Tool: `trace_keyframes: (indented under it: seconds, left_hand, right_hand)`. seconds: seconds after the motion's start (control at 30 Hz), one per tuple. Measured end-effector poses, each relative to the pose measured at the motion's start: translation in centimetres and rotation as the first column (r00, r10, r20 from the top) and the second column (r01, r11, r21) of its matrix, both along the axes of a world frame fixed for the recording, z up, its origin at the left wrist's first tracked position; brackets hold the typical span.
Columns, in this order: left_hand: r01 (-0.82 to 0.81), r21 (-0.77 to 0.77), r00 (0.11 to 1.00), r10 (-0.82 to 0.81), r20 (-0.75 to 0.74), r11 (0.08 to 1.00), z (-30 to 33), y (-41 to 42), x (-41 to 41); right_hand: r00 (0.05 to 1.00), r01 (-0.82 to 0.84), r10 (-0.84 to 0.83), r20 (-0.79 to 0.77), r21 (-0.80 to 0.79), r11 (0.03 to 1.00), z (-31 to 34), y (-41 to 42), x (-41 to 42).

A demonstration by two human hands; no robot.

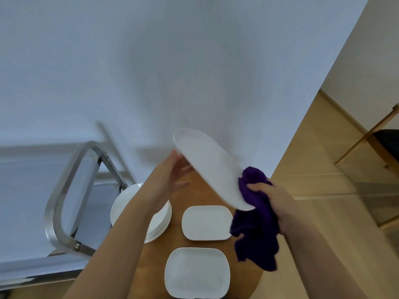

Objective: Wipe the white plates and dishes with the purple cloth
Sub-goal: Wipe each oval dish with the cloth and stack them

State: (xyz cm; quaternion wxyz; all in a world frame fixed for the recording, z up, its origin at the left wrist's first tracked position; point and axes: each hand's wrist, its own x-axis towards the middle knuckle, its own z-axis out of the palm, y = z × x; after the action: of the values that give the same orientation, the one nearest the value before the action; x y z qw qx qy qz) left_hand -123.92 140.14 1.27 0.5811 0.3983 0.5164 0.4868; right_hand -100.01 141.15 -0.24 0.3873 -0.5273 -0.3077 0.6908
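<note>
Hands hold a long white oval platter (212, 169) tilted in the air above a round wooden table (151, 268). The left hand (172, 175) props the platter's far end with fingers nearly straight and spread. The right hand (273, 198) grips a bunched purple cloth (258, 225) with curled fingers, pressing it against the platter's near end; the rest of the cloth hangs down. Below lie two white rectangular dishes (207, 222) (197, 273) and a stack of round white plates (160, 223). A metal frame (62, 195) stands at the left.
</note>
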Motion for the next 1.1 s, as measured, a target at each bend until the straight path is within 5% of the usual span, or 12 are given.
trace_keyframes:
  seconds: [0.13,0.23,0.37,0.5,0.6,0.67,0.73,0.8,0.9,0.97,1.1]
  left_hand:
    - [0.134,0.161,0.985,-0.114,-0.128,0.978,0.0,-0.1,-1.9]
    - [0.202,0.248,0.966,-0.151,-0.211,0.947,0.8,0.5,-1.9]
    - [0.184,0.286,0.982,-0.161,-0.101,0.94,1.5,0.0,-1.9]
    - [-0.085,0.207,0.988,0.055,0.145,0.975,0.6,-0.3,-2.1]
    - [-0.17,0.106,0.975,0.152,0.162,0.98,0.3,-0.6,-2.1]
    - [-0.142,0.069,0.984,0.133,0.122,0.987,0.2,-0.9,-1.3]
    - [-0.086,0.059,0.995,0.083,0.046,0.995,0.4,-1.0,0.2]
    - [0.017,0.094,1.0,-0.018,0.017,0.995,1.2,-1.1,1.8]
    - [0.17,0.155,0.985,-0.165,-0.045,0.973,2.4,-1.3,2.7]
    - [0.158,0.138,0.987,-0.154,-0.037,0.978,2.8,-1.6,2.3]
    - [0.056,0.133,0.998,-0.058,0.013,0.99,3.1,-2.0,2.1]
  right_hand:
    - [0.946,-0.3,0.249,-0.207,-0.276,0.913,1.3,-0.2,1.7]
    - [0.925,-0.376,0.341,-0.168,-0.29,0.88,1.1,0.0,1.8]
    - [0.979,-0.2,0.189,-0.078,-0.172,0.965,-0.2,1.0,1.7]
    - [0.955,-0.01,-0.057,-0.291,-0.221,0.975,-1.1,0.0,2.2]
    - [0.882,0.224,-0.193,-0.429,0.021,0.974,-0.4,-0.2,2.8]
    - [0.885,0.219,-0.1,-0.454,0.218,0.951,1.3,-0.3,2.0]
    - [0.93,0.09,0.088,-0.356,0.455,0.886,3.0,-0.2,-0.1]
    - [0.982,-0.126,0.188,-0.019,0.678,0.724,4.6,0.1,-3.1]
    - [0.81,-0.542,0.024,0.586,0.734,0.409,5.8,1.3,-6.0]
    - [0.781,-0.544,-0.047,0.623,0.715,0.439,6.0,2.3,-6.2]
    - [0.927,-0.295,-0.012,0.374,0.75,0.592,4.6,2.4,-5.8]
